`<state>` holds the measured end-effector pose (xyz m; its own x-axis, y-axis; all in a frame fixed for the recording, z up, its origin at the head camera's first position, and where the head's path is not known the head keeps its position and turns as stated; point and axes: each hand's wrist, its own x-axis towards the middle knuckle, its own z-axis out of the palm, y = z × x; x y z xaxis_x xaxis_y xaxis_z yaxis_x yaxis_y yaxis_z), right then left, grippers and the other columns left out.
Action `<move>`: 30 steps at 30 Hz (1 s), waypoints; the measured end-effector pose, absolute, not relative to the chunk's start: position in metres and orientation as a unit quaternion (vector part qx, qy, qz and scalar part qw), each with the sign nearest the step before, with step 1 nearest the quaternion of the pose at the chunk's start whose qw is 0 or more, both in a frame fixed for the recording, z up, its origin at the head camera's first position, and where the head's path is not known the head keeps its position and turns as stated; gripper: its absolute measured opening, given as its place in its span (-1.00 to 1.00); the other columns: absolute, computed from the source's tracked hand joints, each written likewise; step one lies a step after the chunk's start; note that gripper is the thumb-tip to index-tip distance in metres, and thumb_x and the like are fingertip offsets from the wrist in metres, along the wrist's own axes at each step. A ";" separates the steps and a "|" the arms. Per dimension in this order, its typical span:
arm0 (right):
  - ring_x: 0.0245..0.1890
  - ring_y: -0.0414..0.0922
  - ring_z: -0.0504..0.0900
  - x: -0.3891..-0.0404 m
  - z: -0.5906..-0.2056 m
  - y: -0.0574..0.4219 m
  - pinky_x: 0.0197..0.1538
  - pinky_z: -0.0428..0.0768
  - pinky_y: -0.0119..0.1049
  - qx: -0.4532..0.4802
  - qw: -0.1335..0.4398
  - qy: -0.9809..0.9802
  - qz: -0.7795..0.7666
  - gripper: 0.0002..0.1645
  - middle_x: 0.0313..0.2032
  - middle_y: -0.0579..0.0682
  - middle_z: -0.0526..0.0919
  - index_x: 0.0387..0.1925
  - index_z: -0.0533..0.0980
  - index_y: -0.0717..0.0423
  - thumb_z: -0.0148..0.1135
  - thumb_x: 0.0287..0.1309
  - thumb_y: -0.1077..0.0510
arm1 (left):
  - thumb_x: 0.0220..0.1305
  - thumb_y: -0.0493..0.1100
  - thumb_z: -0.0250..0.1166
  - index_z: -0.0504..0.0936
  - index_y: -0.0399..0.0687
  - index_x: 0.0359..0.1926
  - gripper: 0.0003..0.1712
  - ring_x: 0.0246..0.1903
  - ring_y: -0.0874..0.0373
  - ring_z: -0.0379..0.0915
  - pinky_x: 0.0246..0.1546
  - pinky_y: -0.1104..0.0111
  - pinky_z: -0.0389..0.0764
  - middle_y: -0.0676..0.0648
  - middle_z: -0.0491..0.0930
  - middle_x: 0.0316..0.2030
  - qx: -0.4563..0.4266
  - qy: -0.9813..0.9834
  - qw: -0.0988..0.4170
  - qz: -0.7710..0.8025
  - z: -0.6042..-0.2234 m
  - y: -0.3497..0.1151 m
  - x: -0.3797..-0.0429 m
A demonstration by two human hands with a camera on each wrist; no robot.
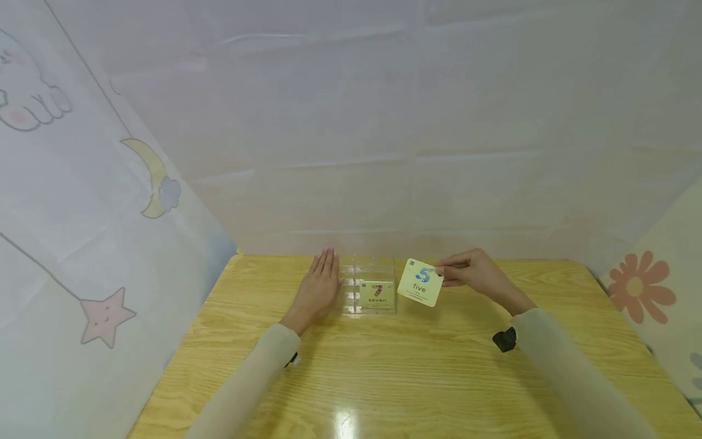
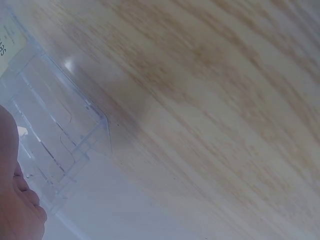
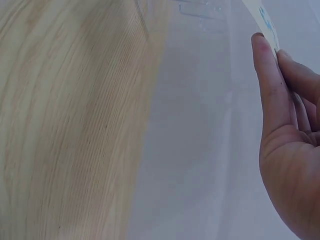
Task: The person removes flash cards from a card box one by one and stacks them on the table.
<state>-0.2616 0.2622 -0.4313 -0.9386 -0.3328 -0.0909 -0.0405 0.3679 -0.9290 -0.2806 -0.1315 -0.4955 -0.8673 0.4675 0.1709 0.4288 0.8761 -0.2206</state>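
On the table near its far edge sits a clear plastic holder [image 1: 348,299] with several compartments. A pale yellow number card reading "seven" [image 1: 376,296] is in its right part. My left hand [image 1: 317,288] lies along the holder's left side with fingers straight; the left wrist view shows the hand [image 2: 20,215] close against the clear plastic [image 2: 47,110]. To the right, my right hand [image 1: 478,275] pinches the edge of a number card reading "five" [image 1: 417,294], tilted above the table beside the holder. In the right wrist view, thumb and fingers grip this card [image 3: 264,22].
The wood-grain table [image 1: 373,366] ends at a pale hanging sheet [image 1: 340,152] just behind the holder. Printed sheets with a star [image 1: 107,318] and a flower [image 1: 643,286] flank it on both sides. Dark devices [image 1: 504,339] are at the wrists.
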 end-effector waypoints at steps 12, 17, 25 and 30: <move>-0.11 -0.05 0.87 -0.263 -0.444 0.291 0.06 0.81 -0.05 -0.106 0.187 0.815 -0.538 -0.52 0.13 0.38 0.72 0.22 0.59 0.45 0.31 0.44 0.17 | 0.72 0.07 -0.13 0.04 -0.40 0.63 -0.23 0.69 -0.21 -0.14 0.70 -0.01 0.07 -0.39 -0.01 0.65 -0.233 -0.962 0.107 0.089 -0.496 -0.132 -0.281; -0.09 -0.02 0.86 -0.265 -0.454 0.299 0.11 0.78 0.07 -0.095 0.205 0.817 -0.530 -0.52 0.15 0.32 0.73 0.22 0.61 0.38 0.33 0.43 0.13 | 0.72 0.07 -0.12 0.03 -0.40 0.63 -0.23 0.69 -0.20 -0.14 0.70 -0.01 0.04 -0.38 -0.03 0.66 -0.233 -0.963 0.103 0.088 -0.495 -0.131 -0.281; -0.09 -0.05 0.85 -0.270 -0.469 0.304 0.09 0.80 0.03 -0.089 0.230 0.815 -0.525 -0.52 0.12 0.27 0.75 0.20 0.63 0.36 0.34 0.42 0.11 | 0.72 0.07 -0.12 0.05 -0.40 0.62 -0.23 0.68 -0.21 -0.12 0.70 0.00 0.05 -0.38 -0.02 0.65 -0.234 -0.961 0.108 0.098 -0.496 -0.131 -0.282; -0.09 -0.04 0.85 -0.272 -0.477 0.305 0.05 0.81 -0.01 -0.090 0.233 0.812 -0.527 -0.53 0.21 0.32 0.69 0.19 0.64 0.36 0.35 0.41 0.11 | 0.71 0.07 -0.08 0.09 -0.42 0.61 -0.24 0.67 -0.22 -0.05 0.69 -0.01 0.10 -0.39 0.04 0.64 -0.237 -0.960 0.121 0.093 -0.496 -0.130 -0.281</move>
<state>-0.2724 0.3047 -0.4772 -0.8758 -0.3909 -0.2832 0.0993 0.4282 -0.8982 -0.2811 -0.1304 -0.4961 -0.8587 0.4767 0.1881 0.4318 0.8707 -0.2355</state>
